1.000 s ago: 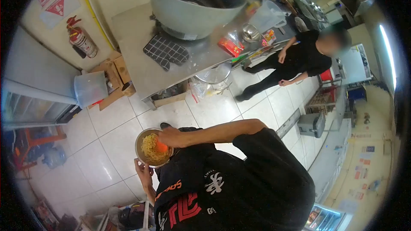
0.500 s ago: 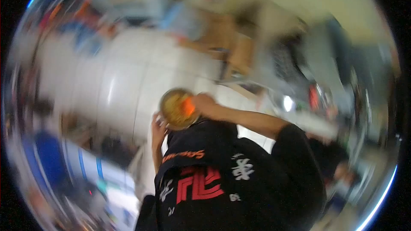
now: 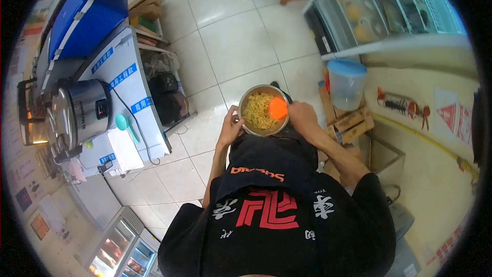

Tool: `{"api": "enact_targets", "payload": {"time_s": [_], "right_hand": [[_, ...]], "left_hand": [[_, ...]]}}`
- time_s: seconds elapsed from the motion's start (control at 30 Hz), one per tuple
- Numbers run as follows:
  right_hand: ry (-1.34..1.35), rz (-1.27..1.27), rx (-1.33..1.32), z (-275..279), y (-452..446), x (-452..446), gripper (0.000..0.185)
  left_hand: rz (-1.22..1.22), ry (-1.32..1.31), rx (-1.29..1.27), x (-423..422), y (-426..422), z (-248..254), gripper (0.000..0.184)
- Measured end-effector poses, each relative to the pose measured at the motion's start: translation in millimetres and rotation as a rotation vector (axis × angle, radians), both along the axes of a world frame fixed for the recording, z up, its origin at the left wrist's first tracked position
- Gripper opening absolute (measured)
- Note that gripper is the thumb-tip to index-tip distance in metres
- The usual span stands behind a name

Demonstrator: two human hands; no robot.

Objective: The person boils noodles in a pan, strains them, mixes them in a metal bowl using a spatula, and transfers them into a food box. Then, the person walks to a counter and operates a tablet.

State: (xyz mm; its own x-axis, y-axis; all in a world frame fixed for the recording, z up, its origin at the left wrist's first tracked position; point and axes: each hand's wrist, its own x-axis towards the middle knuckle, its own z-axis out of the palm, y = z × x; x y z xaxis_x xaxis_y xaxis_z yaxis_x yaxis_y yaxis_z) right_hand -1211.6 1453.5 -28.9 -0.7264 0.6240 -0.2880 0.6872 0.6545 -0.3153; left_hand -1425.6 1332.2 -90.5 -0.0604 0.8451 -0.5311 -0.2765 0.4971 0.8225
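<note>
A round metal bowl [image 3: 247, 127] with yellow noodle-like food [image 3: 259, 111] in it is held in front of my body. My left hand [image 3: 231, 127] grips the bowl's rim on the left side, thumb at the edge. My right hand [image 3: 303, 119] is closed on an orange utensil [image 3: 278, 108], whose flat part rests in the food at the bowl's right. Its handle is hidden in the fist.
A metal table [image 3: 123, 46] at the left bears a rice cooker [image 3: 89, 110], a teal ladle [image 3: 124, 124] and a blue cooler box [image 3: 89, 13]. On the right are a lidded plastic bucket [image 3: 346, 86], cardboard [image 3: 354, 125], a fire extinguisher [image 3: 397, 104] and a glass-front fridge [image 3: 379, 7].
The view has swung round from the steel counter and the other person to the table with the rice cooker. Both hands have kept hold of the bowl and the orange utensil.
</note>
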Motion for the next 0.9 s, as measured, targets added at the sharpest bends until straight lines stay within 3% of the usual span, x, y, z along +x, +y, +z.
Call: {"api": "enact_targets", "payload": {"time_s": [0.07,0.1,0.13,0.2,0.27,0.33,0.4,0.47,0.5,0.6,0.67,0.73,0.77,0.87,0.9], "right_hand": [[0.094,-0.102,0.164,3,48,-34,0.01],[-0.076,-0.03,0.064,-7,62,-56,0.007],[-0.075,-0.04,0.07,-3,76,-66,0.007],[0.11,0.185,-0.039,5,121,-87,0.009],[0.131,0.114,-0.045,11,190,-102,0.014],[0.19,-0.155,0.143,8,245,-117,0.014],[0.184,-0.092,0.192,-4,287,-143,0.013],[0.2,0.2,0.058,11,340,-166,0.011],[0.095,0.093,0.017,6,372,-175,0.008],[0.019,0.132,0.017,13,433,-220,0.01],[0.105,0.33,-0.031,15,475,-252,0.01],[0.11,0.189,-0.165,6,519,-291,0.009],[0.136,0.11,-0.181,33,542,-310,0.01],[0.009,0.27,-0.266,11,581,-377,0.016],[0.021,0.196,-0.326,18,597,-403,0.017]], "left_hand": [[0.099,-0.02,-0.011,-9,43,3,0.016],[0.096,-0.012,0.035,-14,63,-13,0.016],[0.086,-0.01,0.042,-18,86,-10,0.016],[0.089,-0.052,-0.043,-37,146,-2,0.017],[0.041,0.041,-0.005,-62,197,1,0.018],[0.017,0.119,0.006,-76,243,7,0.018],[0.132,0.086,0.017,-96,299,14,0.02],[0.161,0.161,0.046,-117,347,20,0.021],[0.183,0.224,0.049,-128,359,24,0.022],[0.309,0.249,0.017,-160,410,33,0.023],[0.384,0.286,0.039,-184,448,28,0.023],[0.444,0.267,0.096,-219,476,25,0.019],[0.492,0.266,0.094,-236,491,21,0.019],[0.679,0.179,0.108,-291,538,13,0.02],[0.671,0.198,0.097,-308,557,10,0.021]]}}
